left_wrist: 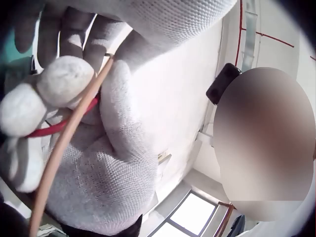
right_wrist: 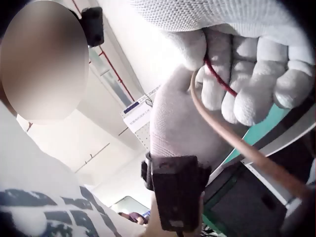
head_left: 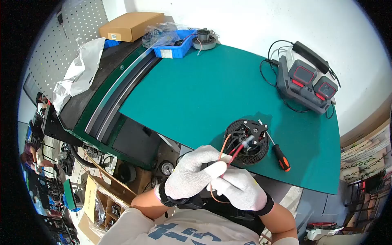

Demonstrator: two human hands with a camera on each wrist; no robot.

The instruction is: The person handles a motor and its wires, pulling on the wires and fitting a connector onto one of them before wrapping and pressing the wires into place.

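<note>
Both hands wear white knit gloves and meet at the table's front edge. My left hand (head_left: pixel 195 171) pinches a thin orange wire (head_left: pixel 224 145) near its thumb tip. My right hand (head_left: pixel 241 190) curls its fingers round a red wire (head_left: pixel 237 154), also seen in the right wrist view as a red wire (right_wrist: pixel 219 79). The orange wire (left_wrist: pixel 66 131) runs down across the right hand in the left wrist view. Just beyond the hands, a round black wheel-like unit (head_left: pixel 261 153) with a ribbed rim and a bracket lies on the table; the wires overlap it.
An orange-and-black screwdriver (head_left: pixel 281 158) lies right of the unit on the green table (head_left: pixel 204 90). At the back right stands a grey charger station (head_left: pixel 302 81) with cables. A blue bin (head_left: pixel 173 51) and a motor-like part (head_left: pixel 204 43) are at the back left.
</note>
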